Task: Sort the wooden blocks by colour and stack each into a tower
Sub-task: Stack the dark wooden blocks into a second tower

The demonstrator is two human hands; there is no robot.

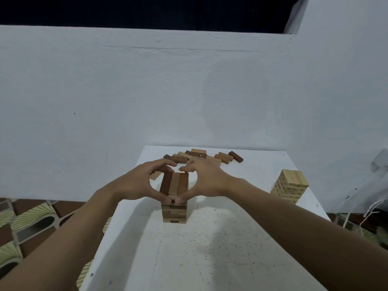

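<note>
a person is reaching both bare arms over a white counter [210, 248], and the two grips are meeting around the top of a tower of brown blocks [174, 213] that is standing near the counter's middle. the top layer [174, 182] is showing three long blocks lying side by side and running away from the camera: a dark brown one on the left, a paler tan one in the middle, a reddish brown one on the right.

the left grip [134, 183] is curling round the layer from the left, its thumb [165, 198] pressing on the near end and its fingers arching over to the far end. the right grip [206, 178] is doing the same from the right, its thumb [181, 198] on the near end just beside the other thumb, its fingers bending round the far end. both grips are holding that layer by its ends, with a loop of open space showing between each palm and the blocks' long sides.

at the back of the counter, past the fingers, a scatter of loose blocks [222, 157] is lying flat in dark, mid and pale wood, some overlapping. one pale block [155, 175] is peeking out below the left grip's fingers. well apart to the right, near the counter's right edge, a tower of pale blocks [290, 185] is standing upright. a plain white wall [147, 91] is rising behind the counter, patterned floor tiles [31, 223] are showing at lower left, and a white cord [369, 213] is hanging at the right.
</note>
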